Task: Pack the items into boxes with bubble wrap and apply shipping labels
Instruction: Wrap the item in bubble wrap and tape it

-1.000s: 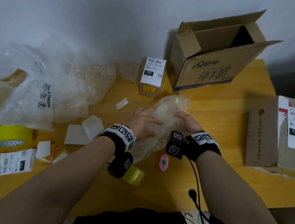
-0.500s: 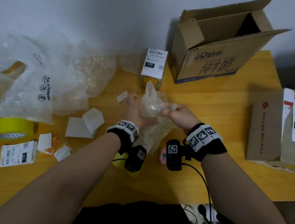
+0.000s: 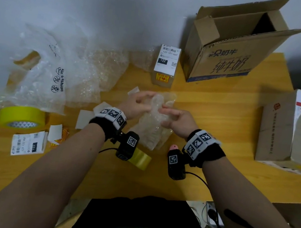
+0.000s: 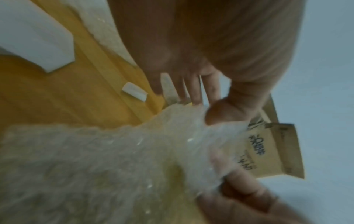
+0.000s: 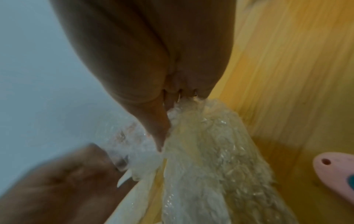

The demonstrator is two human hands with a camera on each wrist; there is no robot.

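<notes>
**Two hands working one sheet of bubble wrap**

Both hands meet above the middle of the table (image 3: pixel 216 113), each taking hold of the same bubble wrap sheet (image 3: pixel 150 132). The left hand (image 3: pixel 137 104) pinches its upper edge, thumb pressed on the plastic in the left wrist view while the other fingers stand out straight behind it. The right hand (image 3: pixel 177 119) has its fingers curled in and its thumb clamped down on the bunched top of the sheet. Held this way, by two points close together at the top, the wrap hangs and trails down to the tabletop toward the person; my guess is they are parting or opening it out so an item can go inside, though whether anything is already in it I cannot tell.

Just below the wrists lie a small roll of clear-yellow tape (image 3: pixel 140 158) and a pink cutter (image 3: pixel 173 147), kept near, presumably for sealing. Farther out, a small labelled box (image 3: pixel 166 66) stands upright beyond the hands, apparently done. An open carton (image 3: pixel 230 53) waits behind it, flaps up. On the right sits a labelled brown box (image 3: pixel 291 128). Left of the hands are a heap of spare bubble wrap (image 3: pixel 96 72), an air-cushion bag (image 3: pixel 39 78), a large yellow tape roll (image 3: pixel 22 116), and a loose shipping label (image 3: pixel 27 145) with backing scraps around it.
</notes>
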